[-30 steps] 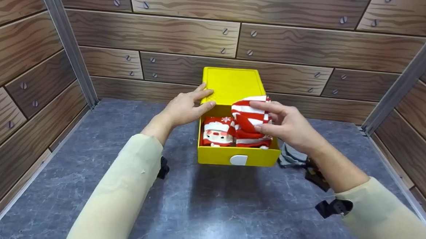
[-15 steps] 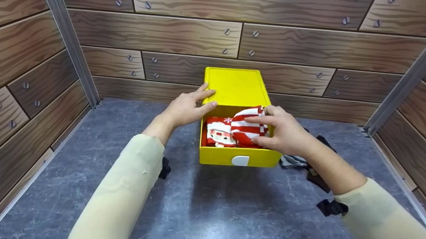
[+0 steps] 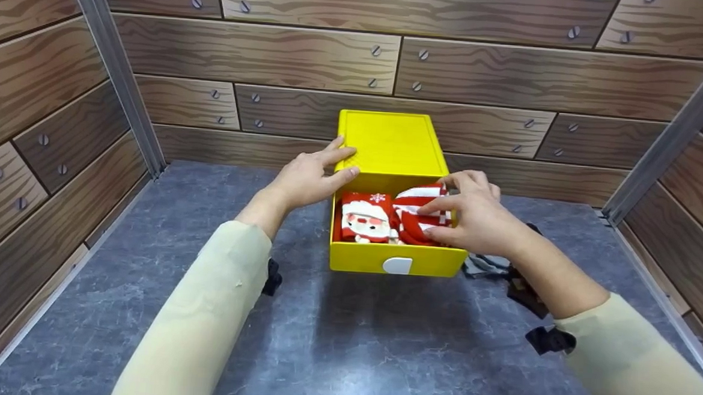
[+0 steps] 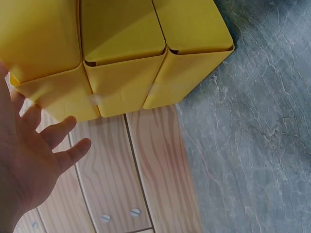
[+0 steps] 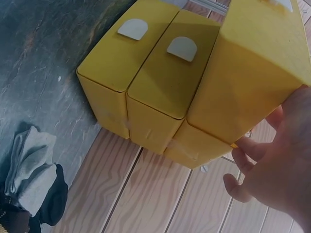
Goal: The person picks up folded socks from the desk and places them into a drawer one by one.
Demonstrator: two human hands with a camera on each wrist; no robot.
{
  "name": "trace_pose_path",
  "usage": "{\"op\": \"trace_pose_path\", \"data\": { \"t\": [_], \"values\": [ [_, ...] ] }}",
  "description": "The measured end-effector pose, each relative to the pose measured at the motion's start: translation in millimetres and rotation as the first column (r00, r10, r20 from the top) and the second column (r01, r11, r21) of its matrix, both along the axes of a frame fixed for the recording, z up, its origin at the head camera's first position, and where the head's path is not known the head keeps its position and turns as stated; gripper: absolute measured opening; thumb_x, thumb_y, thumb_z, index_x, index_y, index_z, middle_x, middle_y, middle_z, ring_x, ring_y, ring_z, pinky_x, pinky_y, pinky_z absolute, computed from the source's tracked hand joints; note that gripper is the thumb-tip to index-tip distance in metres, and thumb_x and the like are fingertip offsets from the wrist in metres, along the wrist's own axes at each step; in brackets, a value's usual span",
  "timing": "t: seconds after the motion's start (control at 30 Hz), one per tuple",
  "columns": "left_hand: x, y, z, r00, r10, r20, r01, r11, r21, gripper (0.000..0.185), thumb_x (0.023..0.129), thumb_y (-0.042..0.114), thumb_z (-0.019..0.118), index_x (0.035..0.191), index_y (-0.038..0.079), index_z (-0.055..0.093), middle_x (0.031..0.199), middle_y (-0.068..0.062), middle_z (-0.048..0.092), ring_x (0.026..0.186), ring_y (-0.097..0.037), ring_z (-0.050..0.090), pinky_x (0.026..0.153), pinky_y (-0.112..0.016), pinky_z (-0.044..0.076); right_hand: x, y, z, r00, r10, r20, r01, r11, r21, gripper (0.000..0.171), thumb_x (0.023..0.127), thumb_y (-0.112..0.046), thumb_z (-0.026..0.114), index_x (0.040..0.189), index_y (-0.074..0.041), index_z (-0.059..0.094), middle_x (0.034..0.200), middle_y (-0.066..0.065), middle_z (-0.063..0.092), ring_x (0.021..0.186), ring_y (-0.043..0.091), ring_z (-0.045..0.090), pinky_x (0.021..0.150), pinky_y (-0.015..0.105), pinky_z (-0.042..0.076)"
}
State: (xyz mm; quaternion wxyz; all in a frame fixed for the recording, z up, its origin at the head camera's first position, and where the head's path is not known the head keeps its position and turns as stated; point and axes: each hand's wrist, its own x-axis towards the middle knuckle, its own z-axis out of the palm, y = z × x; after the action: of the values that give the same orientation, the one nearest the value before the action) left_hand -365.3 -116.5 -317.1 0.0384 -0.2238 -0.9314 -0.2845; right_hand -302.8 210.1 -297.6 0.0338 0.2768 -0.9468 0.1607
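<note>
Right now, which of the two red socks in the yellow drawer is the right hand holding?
The striped sock, on the drawer's right side. The right hand grips it; the Santa-face sock beside it lies untouched.

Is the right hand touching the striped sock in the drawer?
Touching: the head view shows the right hand with fingers curled over the striped sock inside the yellow drawer.

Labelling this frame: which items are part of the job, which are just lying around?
In the job:
yellow drawer box
striped sock, held by right hand
Santa sock
left hand on box top

Lying about:
grey socks
dark socks
</note>
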Motion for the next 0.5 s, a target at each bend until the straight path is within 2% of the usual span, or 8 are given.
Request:
{"op": "trace_pose_path", "data": {
  "t": [0.17, 0.27, 0.37, 0.5],
  "values": [
    [-0.1, -0.9, 0.4, 1.000, -0.005, -0.003, 0.005, 1.000, 0.003, 0.070, 0.106, 0.068, 0.046, 0.166, 0.031, 0.040, 0.176, 0.009, 0.019, 0.151, -0.026, 0.043, 0.123, -0.050, 0.034, -1.0, -1.2, 0.0, 1.000, 0.004, 0.003, -0.004, 0.998, 0.058, 0.033, 0.097, -0.036, 0.078, 0.126, -0.021, 0.081, 0.153, 0.020, 0.052, 0.145, 0.044, 0.026, 0.110, 0.071, 0.017],
    [-0.3, -1.1, 0.5, 1.000, -0.005, 0.000, 0.005, 1.000, 0.006, 0.071, 0.105, 0.068, 0.045, 0.166, 0.032, 0.039, 0.176, 0.009, 0.018, 0.152, -0.026, 0.042, 0.123, -0.050, 0.034, -2.0, -1.2, -0.1, 1.000, 0.009, 0.019, -0.010, 0.998, 0.060, 0.035, 0.098, -0.036, 0.076, 0.128, -0.021, 0.080, 0.157, 0.020, 0.051, 0.148, 0.046, 0.025, 0.112, 0.073, 0.016],
    [-0.6, -0.8, 0.1, 1.000, 0.000, 0.007, 0.000, 1.000, 0.007, 0.071, 0.105, 0.069, 0.045, 0.166, 0.032, 0.039, 0.176, 0.010, 0.018, 0.153, -0.025, 0.040, 0.123, -0.050, 0.033, -1.3, 0.4, 0.0, 1.000, 0.017, 0.020, -0.018, 0.999, 0.031, 0.036, 0.098, -0.037, 0.076, 0.130, -0.021, 0.079, 0.159, 0.020, 0.048, 0.151, 0.045, 0.024, 0.113, 0.074, 0.015],
    [-0.8, 0.5, 0.1, 1.000, 0.004, 0.012, -0.004, 1.000, 0.002, 0.071, 0.105, 0.069, 0.045, 0.166, 0.033, 0.039, 0.176, 0.010, 0.018, 0.154, -0.025, 0.038, 0.124, -0.050, 0.032, 5.9, 5.6, 3.6, 0.999, 0.031, -0.028, -0.033, 0.998, -0.057, 0.037, 0.098, -0.035, 0.077, 0.131, -0.018, 0.078, 0.159, 0.019, 0.050, 0.152, 0.043, 0.030, 0.115, 0.075, 0.016]
  ]
}}
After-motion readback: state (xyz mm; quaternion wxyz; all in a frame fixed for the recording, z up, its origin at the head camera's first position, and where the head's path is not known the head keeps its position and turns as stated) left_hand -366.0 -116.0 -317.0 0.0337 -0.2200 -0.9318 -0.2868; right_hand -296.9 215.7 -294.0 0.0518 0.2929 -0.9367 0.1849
